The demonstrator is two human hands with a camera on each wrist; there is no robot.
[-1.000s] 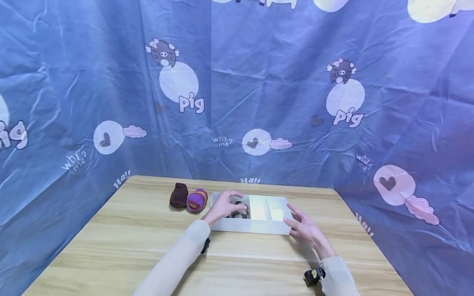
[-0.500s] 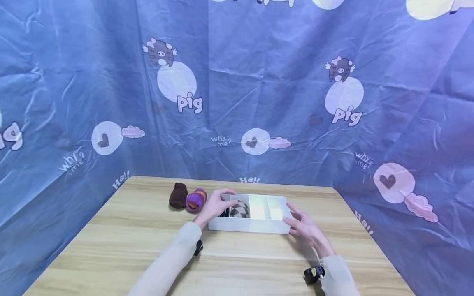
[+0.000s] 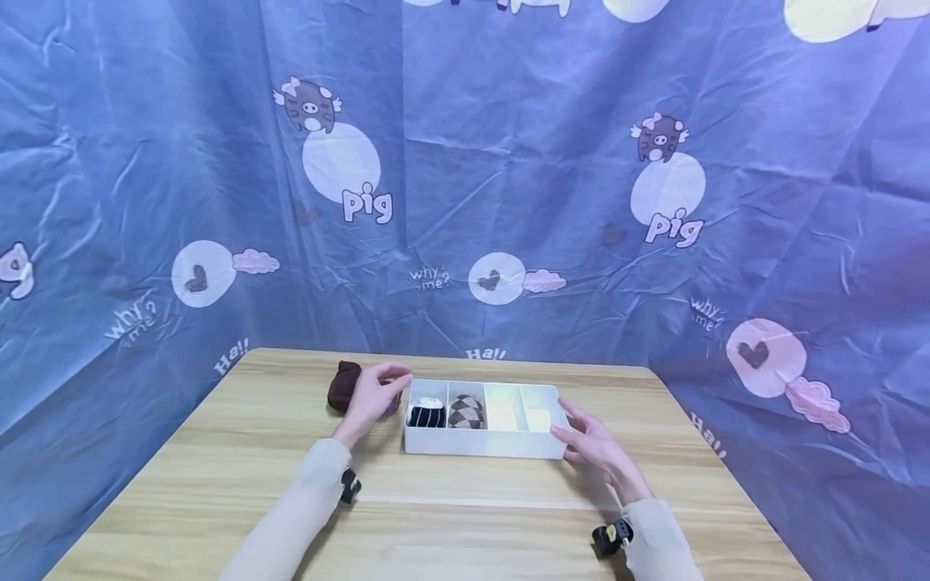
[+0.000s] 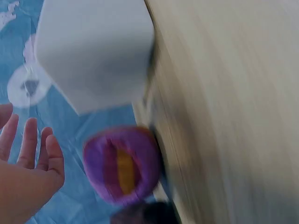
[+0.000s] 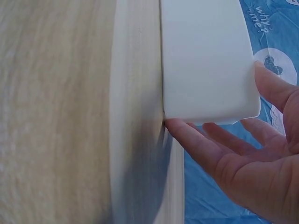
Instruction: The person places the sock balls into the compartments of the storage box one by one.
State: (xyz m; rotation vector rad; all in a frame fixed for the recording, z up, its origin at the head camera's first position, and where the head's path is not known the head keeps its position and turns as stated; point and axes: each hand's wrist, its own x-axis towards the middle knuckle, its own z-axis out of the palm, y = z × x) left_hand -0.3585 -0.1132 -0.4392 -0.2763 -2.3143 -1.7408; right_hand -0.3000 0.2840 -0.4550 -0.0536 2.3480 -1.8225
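A white divided box (image 3: 483,442) stands on the table. Its far-left compartment holds a black rolled sock with white stripes (image 3: 427,415); the adjacent one holds an argyle rolled sock (image 3: 466,412). My right hand (image 3: 599,450) holds the box's right end, thumb at the front corner and fingers along the end wall. Left of the box, my left hand (image 3: 373,399) hovers with loosely bent fingers over a purple rolled sock with an orange stripe (image 4: 121,168), mostly hidden in the head view. The fingers are apart from it in the left wrist view. Beside it lies a dark brown rolled sock (image 3: 342,386).
The wooden table (image 3: 436,516) ends at a blue printed curtain (image 3: 450,202) behind and at both sides. Two compartments at the box's right show white interiors. Black wrist cameras (image 3: 613,536) sit on both sleeves.
My left hand has moved left, out from over the box, to the purple sock. Both socks in the box have come into view. The right hand stays at the box's end.
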